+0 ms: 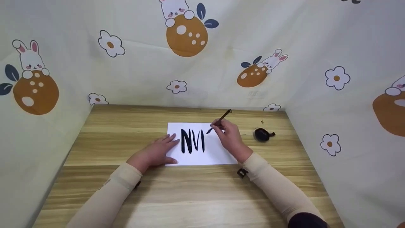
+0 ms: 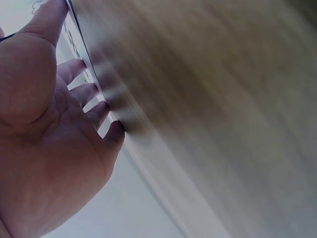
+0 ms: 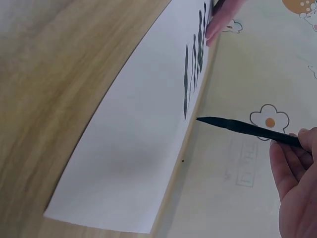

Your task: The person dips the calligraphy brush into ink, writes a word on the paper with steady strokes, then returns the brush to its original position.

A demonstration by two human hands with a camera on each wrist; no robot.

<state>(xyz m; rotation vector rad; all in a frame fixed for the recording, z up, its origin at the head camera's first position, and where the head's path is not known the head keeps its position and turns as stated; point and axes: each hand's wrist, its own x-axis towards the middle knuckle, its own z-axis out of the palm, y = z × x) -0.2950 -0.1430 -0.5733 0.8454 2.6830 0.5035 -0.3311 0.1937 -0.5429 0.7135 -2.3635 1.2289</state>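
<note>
White paper lies flat on the wooden table, bearing thick black painted strokes that read like "NVI". My left hand rests at its left edge, fingers spread and fairly straight; in the left wrist view the fingertips press along the sheet's edge. Between thumb and fingers, my right hand pinches a dark writing brush, tilted with its handle up to the right. The brush tip points down-left, close to the top of the last stroke. In the right wrist view the brush shows a dark, pointed tip.
A round black ink dish with a small handle-like tab stands right of the paper. The wooden table is enclosed by cloth walls printed with rabbits, oranges and flowers. A small dark speck lies behind the dish.
</note>
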